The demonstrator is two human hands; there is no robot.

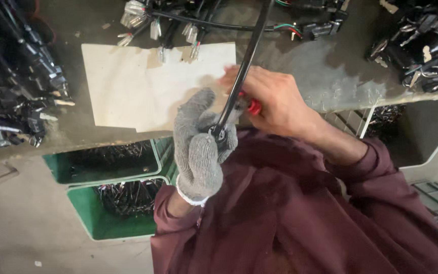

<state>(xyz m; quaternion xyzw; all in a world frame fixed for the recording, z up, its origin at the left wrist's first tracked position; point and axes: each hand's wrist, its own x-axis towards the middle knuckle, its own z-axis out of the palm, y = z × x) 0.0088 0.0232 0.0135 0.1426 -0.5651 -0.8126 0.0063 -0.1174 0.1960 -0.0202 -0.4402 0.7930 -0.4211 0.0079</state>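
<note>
Grip: gloved left hand (198, 152) fisted round black cable (243, 66); bare right hand (275, 99) pinches red-tipped tool (254, 106).

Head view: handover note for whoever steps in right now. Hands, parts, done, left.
Left hand, in a grey knit glove, grips the end of a black cable at a small black fitting.
Right hand, bare, holds a red-handled tool against that end; its tip is hidden.
The cable runs up across the workbench, past a pale cardboard sheet.
Wire harnesses with connectors lie along the far edge; more dark parts sit left and right.
Green crates below hold dark wire bundles.
Done: cannot tell. Left: the cable end is in hand, not set down.
</note>
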